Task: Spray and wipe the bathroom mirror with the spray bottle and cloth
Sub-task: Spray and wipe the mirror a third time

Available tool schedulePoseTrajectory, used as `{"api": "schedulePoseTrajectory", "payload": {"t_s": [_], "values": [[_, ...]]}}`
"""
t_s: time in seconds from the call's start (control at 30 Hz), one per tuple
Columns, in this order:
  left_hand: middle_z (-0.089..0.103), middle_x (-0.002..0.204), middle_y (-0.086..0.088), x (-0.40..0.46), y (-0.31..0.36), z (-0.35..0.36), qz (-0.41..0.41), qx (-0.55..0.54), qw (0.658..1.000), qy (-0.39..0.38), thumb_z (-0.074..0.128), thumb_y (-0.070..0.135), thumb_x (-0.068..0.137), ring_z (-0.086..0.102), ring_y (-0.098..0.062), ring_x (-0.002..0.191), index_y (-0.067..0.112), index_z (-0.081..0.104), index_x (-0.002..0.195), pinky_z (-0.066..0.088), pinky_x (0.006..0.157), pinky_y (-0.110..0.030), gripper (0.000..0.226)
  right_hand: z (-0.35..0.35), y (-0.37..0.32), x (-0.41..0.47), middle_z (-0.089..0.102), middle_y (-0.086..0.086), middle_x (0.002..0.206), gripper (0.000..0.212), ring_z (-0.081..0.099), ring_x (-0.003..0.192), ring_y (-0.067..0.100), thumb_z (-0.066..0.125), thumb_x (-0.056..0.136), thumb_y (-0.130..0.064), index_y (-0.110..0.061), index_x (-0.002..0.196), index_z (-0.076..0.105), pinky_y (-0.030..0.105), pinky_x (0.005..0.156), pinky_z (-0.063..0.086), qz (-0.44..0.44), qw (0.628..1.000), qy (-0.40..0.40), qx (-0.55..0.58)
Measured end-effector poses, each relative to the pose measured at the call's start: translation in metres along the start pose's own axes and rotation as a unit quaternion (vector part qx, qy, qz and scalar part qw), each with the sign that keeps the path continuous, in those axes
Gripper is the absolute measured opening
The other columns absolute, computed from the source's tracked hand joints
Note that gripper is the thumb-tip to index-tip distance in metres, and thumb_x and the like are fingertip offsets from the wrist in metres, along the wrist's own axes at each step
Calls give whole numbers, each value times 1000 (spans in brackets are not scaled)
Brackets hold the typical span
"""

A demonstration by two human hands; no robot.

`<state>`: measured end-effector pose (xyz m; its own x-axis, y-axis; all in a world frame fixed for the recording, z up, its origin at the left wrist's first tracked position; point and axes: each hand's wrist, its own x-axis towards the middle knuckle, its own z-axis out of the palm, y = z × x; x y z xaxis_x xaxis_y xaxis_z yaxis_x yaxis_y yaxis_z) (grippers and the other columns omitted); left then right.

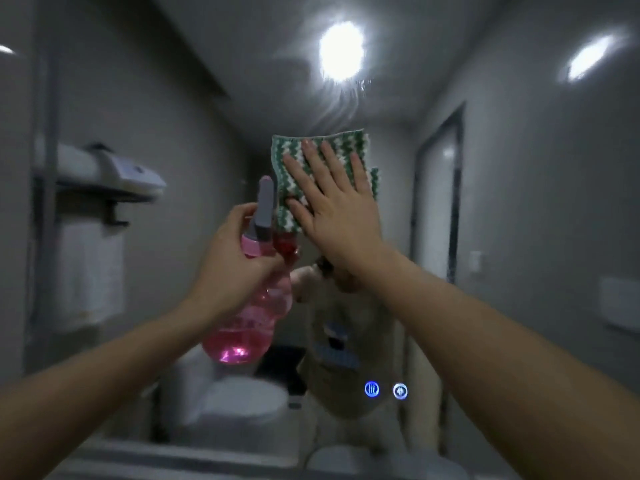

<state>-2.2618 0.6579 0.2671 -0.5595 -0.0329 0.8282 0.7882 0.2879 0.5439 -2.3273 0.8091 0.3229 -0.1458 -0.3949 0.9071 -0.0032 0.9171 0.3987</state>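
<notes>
The bathroom mirror fills almost the whole view. My right hand lies flat with fingers spread, pressing a green-and-white zigzag cloth against the glass at centre. My left hand grips a pink translucent spray bottle by the neck, just left of the cloth. The bottle has a grey trigger head pointing up, and pink liquid fills its lower part. Streaks and droplets show on the glass under the reflected ceiling lamp.
Two lit blue touch buttons sit on the mirror at lower right. Reflected in the glass are a towel rack with a white towel on the left, a toilet, a door and a person's torso. The counter edge runs along the bottom.
</notes>
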Motion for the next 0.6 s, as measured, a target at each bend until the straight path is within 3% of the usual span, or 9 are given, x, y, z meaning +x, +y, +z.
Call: {"api": "schedulePoseTrajectory", "payload": {"t_s": [0.1, 0.2, 0.4, 0.5, 0.6], "values": [[60, 87, 10, 41, 14, -10, 13, 10, 1000, 12, 73, 0, 67, 57, -8, 75, 20, 51, 107, 41, 57, -14, 50, -12, 23, 52, 12, 1, 159, 56, 8, 146, 20, 15, 98, -50, -31, 150, 13, 44, 117, -2, 10, 999, -33, -17], [61, 86, 9, 81, 32, -20, 25, 0, 999, 23, 70, -1, 71, 57, -6, 74, 20, 51, 109, 40, 56, -16, 47, -20, 43, 96, -5, -2, 159, 56, -9, 146, 16, 13, 100, -51, -34, 150, -3, 42, 116, -11, 36, 998, -49, -23], [60, 83, 0, 148, 70, -31, 43, -48, 996, 62, 62, -6, 75, 58, -14, 64, 11, 53, 105, 44, 46, -16, 35, -30, 72, 176, -4, -3, 160, 55, -8, 146, 16, 14, 100, -51, -34, 151, 1, 45, 117, -10, 75, 997, -22, 6], [54, 82, -14, 165, 84, -35, 6, -139, 989, 56, 53, -16, 76, 57, -9, 40, 0, 49, 106, 40, 34, -15, 34, -34, 78, 210, 0, -1, 160, 55, -5, 146, 17, 17, 100, -49, -31, 152, 5, 43, 114, -11, 85, 996, -7, 11], [55, 79, -15, 180, 86, -42, -8, -146, 988, 47, 54, -15, 74, 55, -10, 37, 2, 49, 101, 42, 35, -18, 32, -37, 83, 237, -1, 0, 160, 56, -5, 146, 18, 17, 100, -48, -30, 152, 5, 44, 114, -11, 98, 995, -11, 14]]}}
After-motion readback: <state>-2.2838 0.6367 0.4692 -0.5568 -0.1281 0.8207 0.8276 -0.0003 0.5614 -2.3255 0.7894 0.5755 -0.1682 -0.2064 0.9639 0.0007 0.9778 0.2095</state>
